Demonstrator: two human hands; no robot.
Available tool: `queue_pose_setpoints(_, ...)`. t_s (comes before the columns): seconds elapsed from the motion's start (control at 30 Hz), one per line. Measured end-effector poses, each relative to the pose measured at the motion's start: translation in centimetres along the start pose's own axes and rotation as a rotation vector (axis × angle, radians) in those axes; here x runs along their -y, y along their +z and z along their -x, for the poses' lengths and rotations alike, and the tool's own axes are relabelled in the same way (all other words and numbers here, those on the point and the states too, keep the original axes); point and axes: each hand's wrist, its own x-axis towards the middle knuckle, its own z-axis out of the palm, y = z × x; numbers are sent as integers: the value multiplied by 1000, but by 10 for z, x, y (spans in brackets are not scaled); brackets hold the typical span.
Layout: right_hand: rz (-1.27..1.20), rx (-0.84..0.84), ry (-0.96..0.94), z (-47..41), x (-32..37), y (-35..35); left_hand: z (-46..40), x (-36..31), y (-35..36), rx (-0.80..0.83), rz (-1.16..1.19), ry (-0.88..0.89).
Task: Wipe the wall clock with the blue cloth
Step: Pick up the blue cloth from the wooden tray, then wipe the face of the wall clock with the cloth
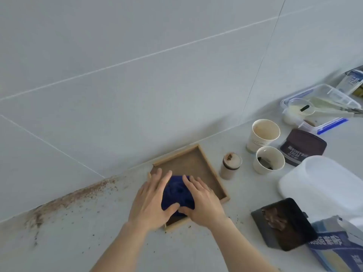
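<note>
A bunched dark blue cloth [177,193] lies on a square wooden-framed object [198,163] that rests flat on the grey counter against the wall. Its inside is brown and dusty, and no clock face or hands show on it. My left hand [152,199] presses on the cloth's left side and my right hand [203,202] on its right side. The fingers lie flat and spread, and both thumbs meet at the cloth's near edge, gripping it. The near part of the frame is hidden under my hands.
Brown powder [68,197] is spilled along the wall's foot at left. To the right stand a small jar [230,166], two paper cups [264,134] [269,160], a cocoa tin [303,147], a white tub [324,181], a clear clip-lid box [322,103], a black tray [284,224] and a blue carton [337,250].
</note>
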Motion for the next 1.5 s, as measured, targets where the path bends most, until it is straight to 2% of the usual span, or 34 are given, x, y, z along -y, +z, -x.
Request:
queue_pose_setpoints(0.03, -2, 11, -5, -1, -2, 1, -1, -1, 3, 61, 23, -19)
queue_pose_setpoints(0.1, 42, -17, 1, -2, -6, 4, -4, -2, 12, 84, 4, -41)
queue_pose_setpoints(0.27, 107, -89, -10, -6, -10, 8, -7, -7, 25, -3, -63, 1)
queue_pose_setpoints(0.47, 139, -137, 30, -9, 0, 9, -14, -12, 21, -79, -145, -31)
queue_pose_setpoints(0.6, 174, -187, 52, -9, 4, 0, -14, -9, 8, -87, -218, -32)
queue_pose_setpoints(0.83, 174, -276, -42, -16, 31, -40, -12, 3, -48, -174, -215, -26)
queue_pose_setpoints(1.1, 233, -434, -178, -16, 107, -90, 12, 29, -143, -324, -271, 4)
queue_pose_setpoints(1.5, 431, -667, -383, 19, 291, -139, 130, 102, -275, -619, -252, -45)
